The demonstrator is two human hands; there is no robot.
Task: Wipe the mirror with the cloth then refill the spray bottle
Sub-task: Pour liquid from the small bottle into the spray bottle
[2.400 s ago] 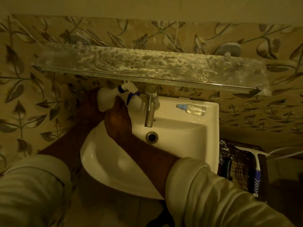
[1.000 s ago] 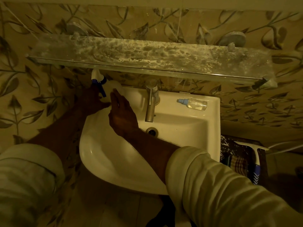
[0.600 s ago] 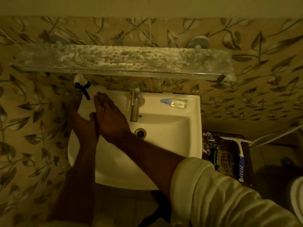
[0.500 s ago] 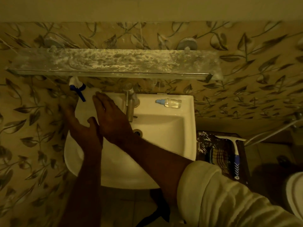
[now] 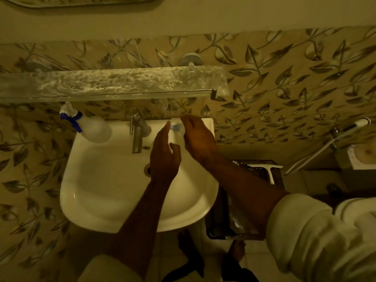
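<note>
The white spray bottle with a blue trigger stands on the back left corner of the sink, and neither hand touches it. A small clear bottle's blue cap shows on the sink's back right ledge. My right hand lies over that small bottle's body and hides it. My left hand hovers just left of the cap with its fingers apart and nothing in it. The mirror's lower edge shows at the top. No cloth is visible.
A stained glass shelf juts out above the tap. Right of the sink, a white squeegee lies on a dark tray. A hose sprayer hangs on the wall at the right.
Both hands left the spray bottle, which now stands on the sink's back left corner. They moved right to the small clear bottle. The view tilted up and shifted right.
</note>
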